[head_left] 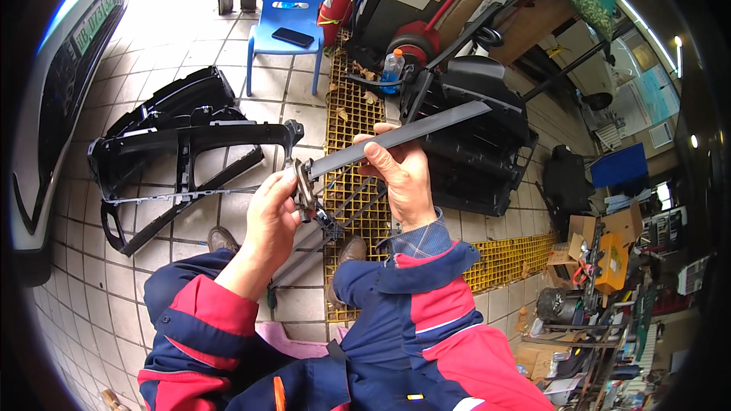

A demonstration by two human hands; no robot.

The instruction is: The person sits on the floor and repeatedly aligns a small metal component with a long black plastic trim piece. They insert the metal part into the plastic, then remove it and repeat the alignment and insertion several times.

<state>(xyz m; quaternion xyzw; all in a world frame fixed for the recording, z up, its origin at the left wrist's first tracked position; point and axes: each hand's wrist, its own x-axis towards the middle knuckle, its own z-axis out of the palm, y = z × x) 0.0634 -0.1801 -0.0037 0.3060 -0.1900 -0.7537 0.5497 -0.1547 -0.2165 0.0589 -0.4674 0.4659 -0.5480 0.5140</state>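
In front of my body I hold a long, flat grey strip (pixel 434 123) that slants up to the right. My right hand (pixel 405 181) is closed around its middle, with the thumb on the near face and the fingers behind. A small metal bracket with dark parts (pixel 306 192) sits at the strip's left end. My left hand (pixel 272 211) pinches this bracket between thumb and fingers. Whether the bracket is fastened to the strip or only touches it, I cannot tell. Below the bracket, thin dark and grey bars partly show between my forearms.
Black plastic car frames (pixel 186 137) lie on the tiles at left, beside a car front (pixel 65 99). Ahead stands a blue chair (pixel 293 4) bearing a phone (pixel 292 36). Fire extinguishers (pixel 337 0), a bottle (pixel 392 68) and black plastic housings (pixel 476 160) flank the yellow grating (pixel 350 118).
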